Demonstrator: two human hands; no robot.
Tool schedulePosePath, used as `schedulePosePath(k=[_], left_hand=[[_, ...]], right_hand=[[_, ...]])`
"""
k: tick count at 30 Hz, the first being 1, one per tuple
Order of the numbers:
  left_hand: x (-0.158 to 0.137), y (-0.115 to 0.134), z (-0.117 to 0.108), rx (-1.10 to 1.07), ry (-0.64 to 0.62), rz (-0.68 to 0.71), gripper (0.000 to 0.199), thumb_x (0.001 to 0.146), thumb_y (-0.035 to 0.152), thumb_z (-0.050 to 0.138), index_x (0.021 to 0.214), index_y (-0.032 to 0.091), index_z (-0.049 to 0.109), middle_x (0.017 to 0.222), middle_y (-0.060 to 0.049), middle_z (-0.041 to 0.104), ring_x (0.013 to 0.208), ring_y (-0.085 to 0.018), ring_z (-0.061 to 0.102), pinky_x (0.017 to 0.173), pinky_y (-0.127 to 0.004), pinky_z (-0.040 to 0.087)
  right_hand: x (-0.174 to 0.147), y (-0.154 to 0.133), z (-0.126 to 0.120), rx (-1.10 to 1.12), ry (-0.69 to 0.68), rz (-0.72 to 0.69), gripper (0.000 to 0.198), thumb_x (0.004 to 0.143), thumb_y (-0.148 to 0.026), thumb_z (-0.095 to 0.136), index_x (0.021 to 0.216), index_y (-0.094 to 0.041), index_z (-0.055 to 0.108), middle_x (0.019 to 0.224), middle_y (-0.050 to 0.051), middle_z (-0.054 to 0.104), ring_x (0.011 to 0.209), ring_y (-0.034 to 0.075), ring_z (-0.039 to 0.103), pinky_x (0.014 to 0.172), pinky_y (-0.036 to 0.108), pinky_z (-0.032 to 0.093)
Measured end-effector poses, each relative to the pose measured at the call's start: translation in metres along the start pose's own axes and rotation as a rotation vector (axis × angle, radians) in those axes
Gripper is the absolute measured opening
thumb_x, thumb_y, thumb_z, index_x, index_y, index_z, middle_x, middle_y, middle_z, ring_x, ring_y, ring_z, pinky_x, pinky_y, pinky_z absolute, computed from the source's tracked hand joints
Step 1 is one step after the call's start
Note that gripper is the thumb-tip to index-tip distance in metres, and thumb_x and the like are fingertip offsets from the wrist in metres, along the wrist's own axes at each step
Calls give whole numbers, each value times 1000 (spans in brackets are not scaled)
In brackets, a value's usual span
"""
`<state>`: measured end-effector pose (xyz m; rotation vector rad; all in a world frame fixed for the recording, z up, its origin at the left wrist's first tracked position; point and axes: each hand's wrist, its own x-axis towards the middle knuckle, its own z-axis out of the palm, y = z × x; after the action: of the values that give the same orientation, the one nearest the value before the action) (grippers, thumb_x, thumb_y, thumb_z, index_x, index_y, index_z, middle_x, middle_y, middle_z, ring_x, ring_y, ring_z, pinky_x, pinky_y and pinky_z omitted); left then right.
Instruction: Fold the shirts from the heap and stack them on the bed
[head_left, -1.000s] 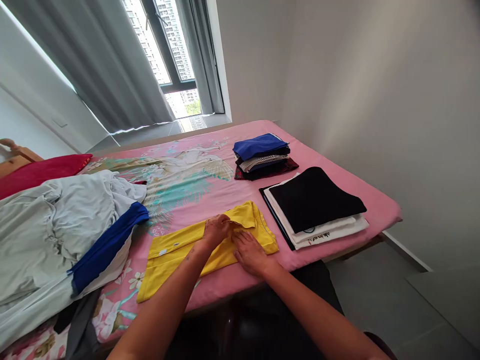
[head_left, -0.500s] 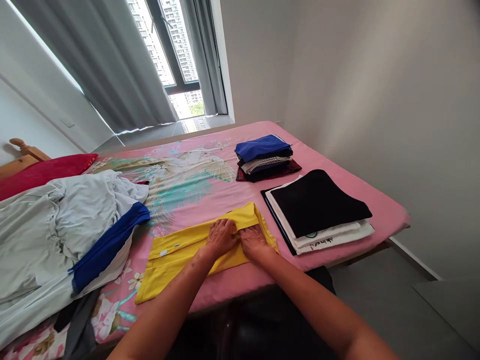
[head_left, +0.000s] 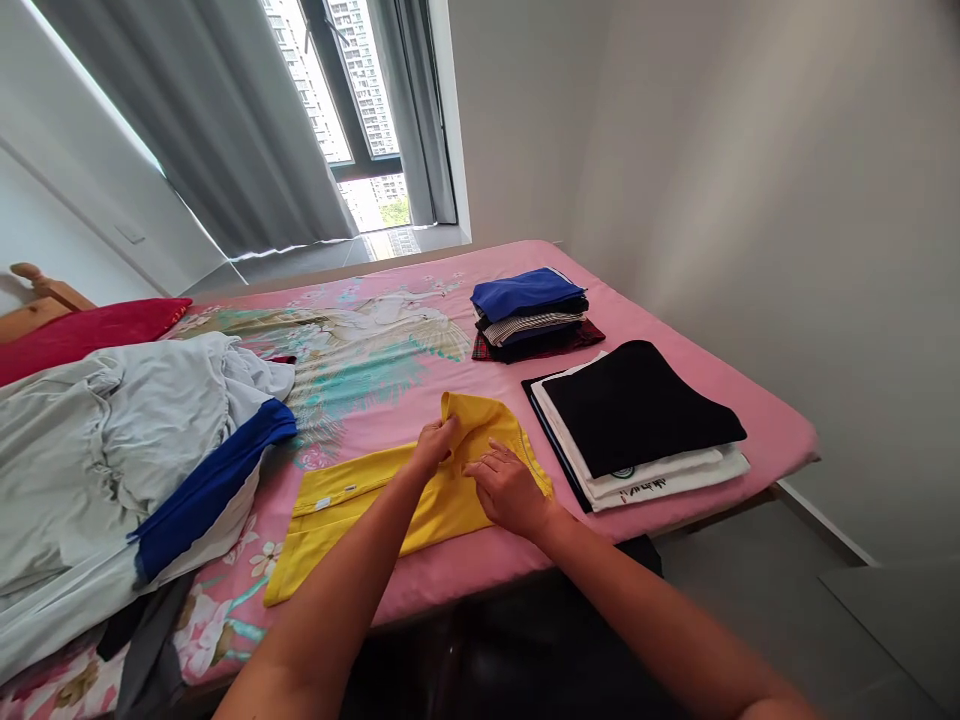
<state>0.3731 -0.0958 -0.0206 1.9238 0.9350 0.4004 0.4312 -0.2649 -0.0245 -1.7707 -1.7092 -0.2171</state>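
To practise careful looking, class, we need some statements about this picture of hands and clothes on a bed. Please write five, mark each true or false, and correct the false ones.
1. The left hand holds a raised part of the yellow garment. True.
2. The right hand rests on the nearer stack. False: it is at the yellow garment.
3. A blue cloth lies on top of the farther stack. True.
4. A white cloth tops the nearer stack. False: a black cloth is on top, with white ones beneath.
5. The pale clothes lie loosely heaped on the left of the picture. True.
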Motion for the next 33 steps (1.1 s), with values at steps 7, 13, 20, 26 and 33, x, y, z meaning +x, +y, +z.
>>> schedulePosePath(k=[7,13,20,26,33], left_hand=[[14,21,-19,39,-47,65,41,73,57,57,69,16,61,56,-1,59,56,-14,54,51,-23,39],[-7,5,5,232,-119,227,26,80,38,54,65,18,62,66,-1,63,69,-16,57,69,-27,45],[-34,-23,27,374,-149,412,22,87,30,49,100,24,66,122,-7,60,112,-21,55,98,-36,41],[-35,-27,31,644,-225,515,42,92,31,42,133,32,49,143,-10,42,131,-29,39,105,-47,35],[-47,-22,38,718,-245,464,47,87,34,52,134,35,47,144,-11,41,134,-38,32,102,-65,28]], right_hand=[[20,35,36,-12,-291,28,35,91,-23,40,119,-11,58,125,13,56,123,23,44,109,40,30],[35,53,46,-61,-391,169,54,91,-38,41,143,-24,35,149,5,33,139,30,20,112,58,1],[21,70,49,-127,-419,295,56,89,-35,43,143,-24,36,150,7,30,141,28,12,110,56,-12],[8,87,46,-181,-413,422,62,89,-39,42,147,-24,27,154,6,20,142,28,6,108,59,-12],[3,100,46,-72,-29,600,47,91,-23,30,133,-8,45,135,16,46,129,22,36,110,39,25]])
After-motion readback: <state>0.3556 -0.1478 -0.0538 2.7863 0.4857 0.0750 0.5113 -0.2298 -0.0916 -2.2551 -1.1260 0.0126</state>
